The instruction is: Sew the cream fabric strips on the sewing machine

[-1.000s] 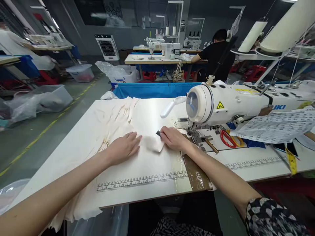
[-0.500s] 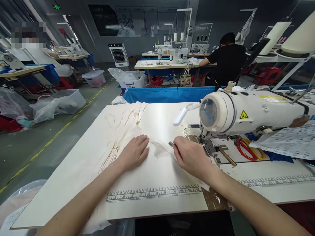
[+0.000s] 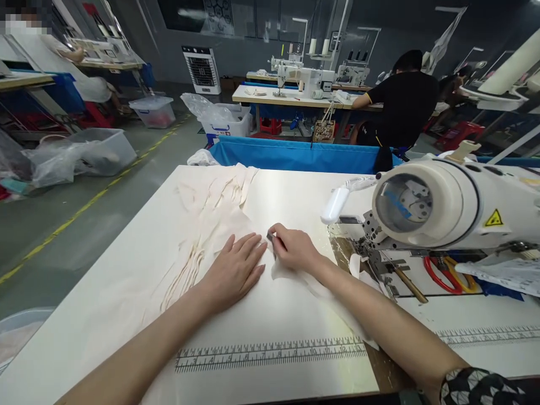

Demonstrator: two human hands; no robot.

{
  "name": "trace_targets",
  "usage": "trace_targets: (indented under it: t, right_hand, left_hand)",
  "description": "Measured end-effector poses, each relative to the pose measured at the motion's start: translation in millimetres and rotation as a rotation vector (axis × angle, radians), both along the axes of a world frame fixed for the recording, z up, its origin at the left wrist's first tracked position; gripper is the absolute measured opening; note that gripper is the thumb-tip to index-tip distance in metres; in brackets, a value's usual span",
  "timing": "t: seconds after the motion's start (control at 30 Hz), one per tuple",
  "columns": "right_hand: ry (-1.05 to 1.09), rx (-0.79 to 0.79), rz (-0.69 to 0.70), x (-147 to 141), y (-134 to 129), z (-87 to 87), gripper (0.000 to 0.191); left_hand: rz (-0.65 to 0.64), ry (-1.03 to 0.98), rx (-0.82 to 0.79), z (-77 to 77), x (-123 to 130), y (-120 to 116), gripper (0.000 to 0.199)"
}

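Head-camera view: we are pressing our left hand [image 3: 236,270] flat, fingers spread, on the thin cream fabric piece [image 3: 202,225] that is lying on the white sewing table [image 3: 295,197], left of the white industrial sewing machine [image 3: 442,208]. Our right hand [image 3: 293,247] is curling closed, pinching a small dark metal tool [image 3: 270,237] against the cloth, just left of the machine's needle. We are judging the cloth light, limp and prone to sliding, so flat palms and edge pinches are suiting it best.
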State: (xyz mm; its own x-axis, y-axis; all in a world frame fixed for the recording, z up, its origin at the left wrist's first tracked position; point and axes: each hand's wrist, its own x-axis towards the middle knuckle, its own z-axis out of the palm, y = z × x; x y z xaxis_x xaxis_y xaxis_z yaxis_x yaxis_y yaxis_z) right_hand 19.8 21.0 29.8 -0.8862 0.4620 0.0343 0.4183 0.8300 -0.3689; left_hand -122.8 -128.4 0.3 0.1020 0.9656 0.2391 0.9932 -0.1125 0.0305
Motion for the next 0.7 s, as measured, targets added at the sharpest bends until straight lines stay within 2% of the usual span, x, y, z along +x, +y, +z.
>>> trace_targets:
  t: [0.33,0.43,0.6,0.7]
  right_hand:
    - [-0.001,0.013,-0.031,-5.1,-9.4,-3.0,0.019]
    - [-0.019,0.005,-0.051,0.9,-9.2,5.6,0.018]
    - [-0.018,0.010,-0.117,-2.5,-14.2,32.0,0.017]
    - [0.002,0.004,-0.137,-15.8,-18.0,31.6,0.018]
  left_hand:
    - [0.021,0.051,0.048,-2.1,-2.4,1.3,0.051]
    - [0.028,0.009,0.039,-0.1,-2.0,1.1,0.051]
    - [0.018,-0.026,0.020,-0.3,-0.7,-0.4,0.054]
    - [0.013,-0.006,0.021,-3.0,-1.5,-0.7,0.056]
